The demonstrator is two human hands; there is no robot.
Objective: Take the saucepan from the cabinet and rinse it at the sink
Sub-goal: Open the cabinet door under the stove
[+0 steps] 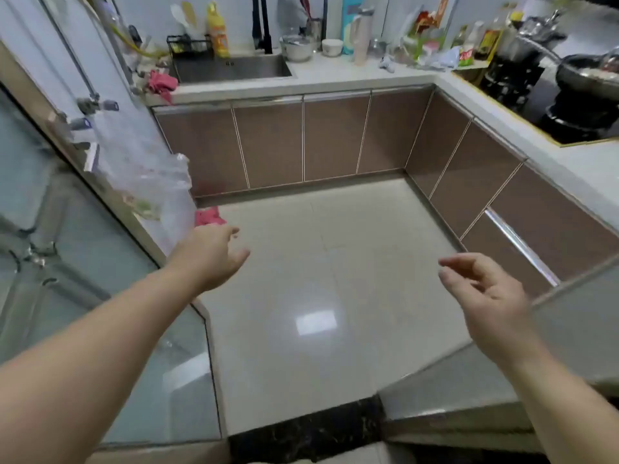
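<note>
Hands first: my left hand point(214, 254) reaches forward over the pale floor tiles point(335, 296), fingers loosely spread and holding nothing, and my right hand point(485, 289) hangs opposite it, fingers half curled with the thumb apart from them, likewise empty. Neither touches anything.

I cannot see the saucepan; every brown cabinet door point(335, 139) under the L-shaped white countertop point(351, 78) is shut. The steel sink point(231, 67) sits in the far run of the counter, its basin bare as far as I can tell, with a black faucet point(263, 25) rising behind it. A yellow bottle point(217, 31) stands at the sink's back edge beside a black wire rack point(187, 45); its label is too blurred for me to read. A pink cloth point(162, 85) lies bunched at the sink's left corner, and another pink cloth point(209, 217) lies on the floor near my left hand. A steel bowl point(298, 46) and a white bowl point(332, 46) rest right of the faucet. Bottles and packets crowd the corner, their printing unreadable. A dark wok point(586, 78) sits on the black stove point(536, 102) at right.
</note>
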